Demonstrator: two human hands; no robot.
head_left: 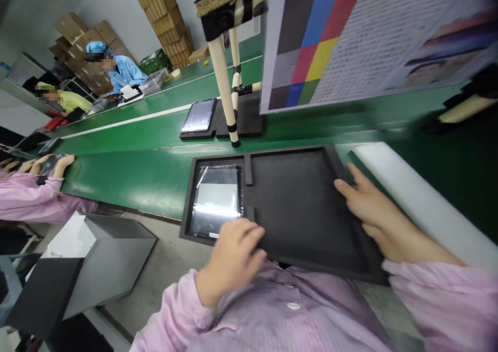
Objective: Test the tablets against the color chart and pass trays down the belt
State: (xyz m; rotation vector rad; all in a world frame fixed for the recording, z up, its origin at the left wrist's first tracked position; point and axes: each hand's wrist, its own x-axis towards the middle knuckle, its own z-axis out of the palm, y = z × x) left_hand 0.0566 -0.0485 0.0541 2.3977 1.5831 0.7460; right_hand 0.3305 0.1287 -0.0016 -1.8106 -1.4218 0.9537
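Note:
A black foam tray (295, 196) with two compartments lies on the green conveyor belt (132, 170) right in front of me. A tablet with a glossy screen (216, 201) lies in its left compartment; the right compartment holds nothing. My left hand (233, 256) curls over the tray's near edge beside the tablet's lower right corner. My right hand (369, 207) grips the tray's right edge, fingers pressed along the rim.
A second black tray with a tablet (199, 117) lies farther up the belt. A colour chart board (350, 36) stands on a frame with pale legs (225, 87). A white foam strip (420, 201) runs at right. A co-worker's hands (42, 165) rest at left; cardboard boxes (167, 20) behind.

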